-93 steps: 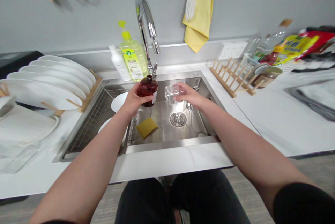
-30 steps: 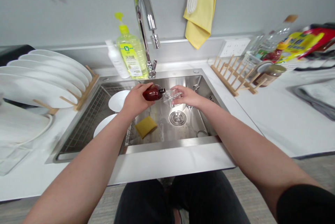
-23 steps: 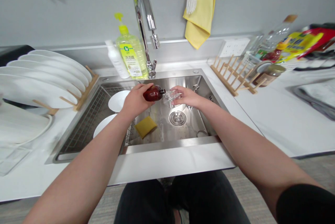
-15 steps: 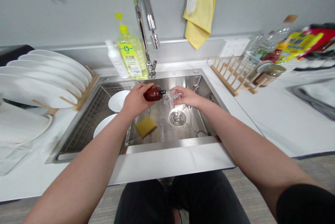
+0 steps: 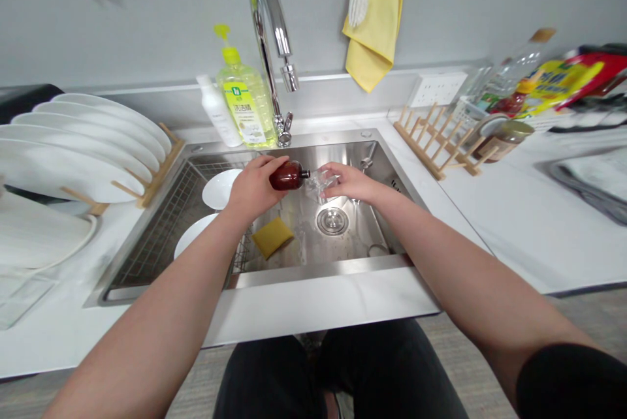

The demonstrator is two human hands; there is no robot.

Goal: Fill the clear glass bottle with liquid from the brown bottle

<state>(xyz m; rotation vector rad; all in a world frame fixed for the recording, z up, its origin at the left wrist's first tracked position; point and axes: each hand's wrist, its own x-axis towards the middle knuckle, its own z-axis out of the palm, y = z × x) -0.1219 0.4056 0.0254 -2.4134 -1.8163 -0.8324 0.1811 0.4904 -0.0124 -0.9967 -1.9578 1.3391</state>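
Observation:
Over the sink (image 5: 313,267), my left hand (image 5: 257,187) is wrapped round a red-brown bottle (image 5: 287,175). The bottle lies tipped sideways, its dark open neck pointing right. Facing that neck is a small clear glass (image 5: 317,185), gripped in the fingers of my right hand (image 5: 345,182). Whether neck and glass touch I cannot tell, nor what is inside the glass. Below them on the sink floor lies a yellow sponge (image 5: 273,237). The drain (image 5: 332,220) is under the right hand.
White bowls (image 5: 220,188) sit in a wire basket (image 5: 147,236) on the sink's left. Behind stand the faucet (image 5: 269,34), a dish soap bottle (image 5: 245,102) and a white bottle (image 5: 218,112). Plates (image 5: 63,161) fill a left rack; a wooden rack (image 5: 431,141) stands right.
The bottle has rolled or tilted very slightly in my left hand. My right hand and the glass stay in nearly the same place.

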